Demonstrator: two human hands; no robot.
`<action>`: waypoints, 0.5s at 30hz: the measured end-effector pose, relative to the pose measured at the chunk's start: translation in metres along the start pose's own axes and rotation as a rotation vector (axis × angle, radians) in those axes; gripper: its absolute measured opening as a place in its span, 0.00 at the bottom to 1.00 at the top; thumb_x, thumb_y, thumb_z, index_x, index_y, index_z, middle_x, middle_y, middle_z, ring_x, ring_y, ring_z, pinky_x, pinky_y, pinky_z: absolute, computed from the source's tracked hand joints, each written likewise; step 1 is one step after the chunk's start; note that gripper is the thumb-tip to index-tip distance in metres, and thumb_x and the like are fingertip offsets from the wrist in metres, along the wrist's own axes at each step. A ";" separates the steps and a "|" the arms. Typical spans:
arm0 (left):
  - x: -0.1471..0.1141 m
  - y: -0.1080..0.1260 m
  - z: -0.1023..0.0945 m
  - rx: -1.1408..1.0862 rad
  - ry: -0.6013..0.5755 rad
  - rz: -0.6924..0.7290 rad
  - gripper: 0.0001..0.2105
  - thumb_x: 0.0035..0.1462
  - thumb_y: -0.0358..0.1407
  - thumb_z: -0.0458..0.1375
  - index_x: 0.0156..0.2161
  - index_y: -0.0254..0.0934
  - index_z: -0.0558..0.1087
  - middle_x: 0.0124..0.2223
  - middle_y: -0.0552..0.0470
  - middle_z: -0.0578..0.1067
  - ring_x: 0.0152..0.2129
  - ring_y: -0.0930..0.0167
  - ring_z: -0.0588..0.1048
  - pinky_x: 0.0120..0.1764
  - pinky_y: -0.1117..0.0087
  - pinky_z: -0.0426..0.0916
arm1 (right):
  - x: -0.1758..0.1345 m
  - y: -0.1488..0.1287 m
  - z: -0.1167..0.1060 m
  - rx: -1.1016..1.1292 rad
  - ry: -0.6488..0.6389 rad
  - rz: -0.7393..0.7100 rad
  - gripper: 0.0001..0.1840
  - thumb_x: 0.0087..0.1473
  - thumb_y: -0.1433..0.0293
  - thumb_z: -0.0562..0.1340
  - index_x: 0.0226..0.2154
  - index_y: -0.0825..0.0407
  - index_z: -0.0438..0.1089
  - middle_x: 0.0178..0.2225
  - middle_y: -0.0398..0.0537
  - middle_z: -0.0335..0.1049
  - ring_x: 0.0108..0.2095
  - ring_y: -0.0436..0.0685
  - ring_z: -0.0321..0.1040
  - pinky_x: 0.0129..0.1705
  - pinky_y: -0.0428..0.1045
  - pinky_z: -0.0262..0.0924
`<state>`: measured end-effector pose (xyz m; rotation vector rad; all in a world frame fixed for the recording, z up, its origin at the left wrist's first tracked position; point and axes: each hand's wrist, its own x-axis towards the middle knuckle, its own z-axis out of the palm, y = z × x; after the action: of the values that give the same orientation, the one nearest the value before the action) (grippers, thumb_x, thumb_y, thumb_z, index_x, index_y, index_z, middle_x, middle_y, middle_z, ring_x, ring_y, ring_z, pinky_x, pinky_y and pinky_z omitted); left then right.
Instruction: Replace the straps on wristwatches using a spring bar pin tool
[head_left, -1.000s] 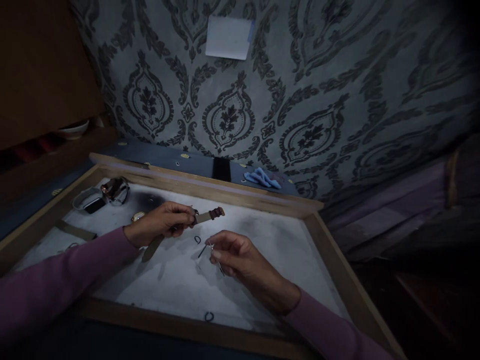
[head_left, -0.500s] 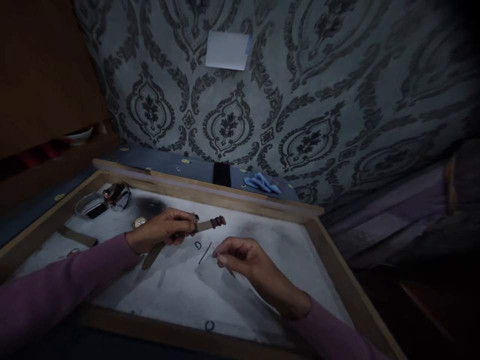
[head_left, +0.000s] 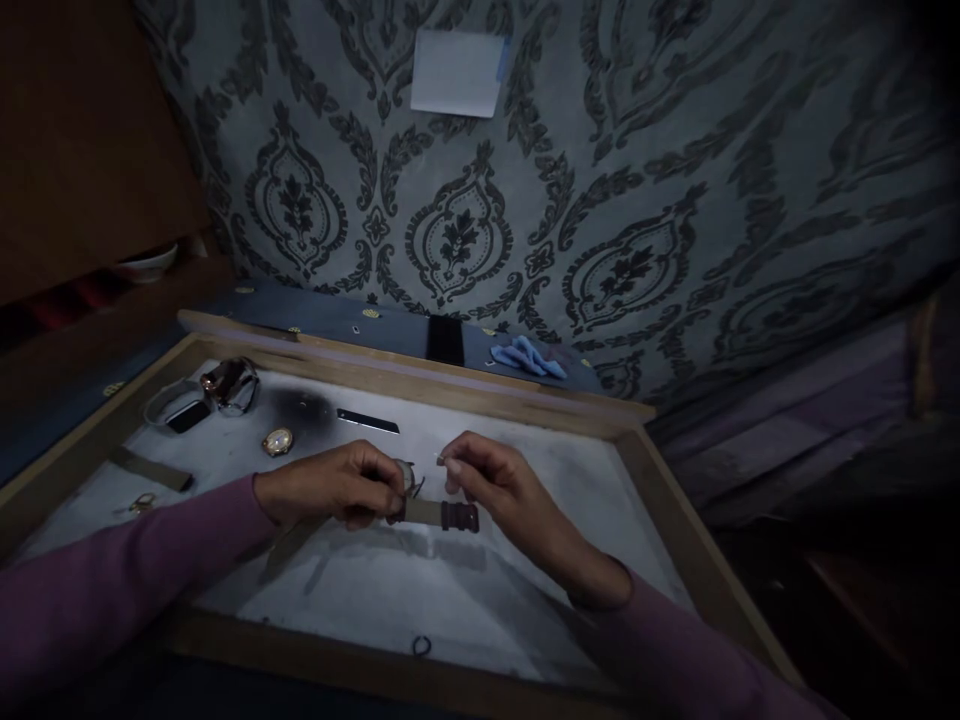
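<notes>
Left arm [head_left: 142,570]: slants in from the lower left, purple sleeve [head_left: 217,515] reaching the wrist
Left hand [head_left: 334,487]: thumb and forefinger pinched together, the rest curled under
Right arm [head_left: 682,640]: angles up and inward from the lower right, sleeved likewise
Right hand [head_left: 510,490]: raised, thumb and forefinger nearly meeting
Spacing: hands near each other, apart

No lettering readable from here.
On the tray [head_left: 525,400], the gold watch [head_left: 277,441] toward the far left corner and the watch [head_left: 407,476] at the left hand [head_left: 341,485] have dials too small to read.
</notes>
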<state>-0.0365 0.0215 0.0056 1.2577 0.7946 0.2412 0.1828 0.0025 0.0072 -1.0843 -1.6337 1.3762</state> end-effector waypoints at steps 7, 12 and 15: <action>0.001 0.000 0.003 0.036 0.044 -0.027 0.08 0.44 0.38 0.59 0.24 0.35 0.69 0.16 0.61 0.62 0.13 0.78 0.59 0.18 0.77 0.47 | 0.000 -0.001 0.011 0.182 -0.149 0.219 0.18 0.50 0.56 0.67 0.30 0.55 0.70 0.23 0.40 0.67 0.21 0.45 0.58 0.23 0.42 0.50; 0.002 -0.003 0.003 0.038 0.067 -0.013 0.08 0.46 0.38 0.59 0.25 0.35 0.69 0.17 0.61 0.63 0.14 0.78 0.59 0.18 0.77 0.48 | -0.004 -0.001 0.013 0.277 -0.145 0.287 0.18 0.48 0.56 0.69 0.32 0.54 0.70 0.26 0.42 0.72 0.23 0.47 0.68 0.27 0.43 0.62; 0.003 -0.006 0.003 0.025 0.048 0.033 0.07 0.46 0.36 0.59 0.24 0.35 0.69 0.18 0.61 0.63 0.14 0.79 0.59 0.19 0.77 0.49 | -0.006 0.001 0.014 0.296 -0.161 0.349 0.19 0.46 0.56 0.70 0.32 0.54 0.71 0.28 0.44 0.74 0.25 0.51 0.74 0.25 0.45 0.66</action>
<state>-0.0336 0.0196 -0.0006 1.2932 0.8200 0.2901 0.1719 -0.0081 0.0040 -1.1380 -1.3302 1.9076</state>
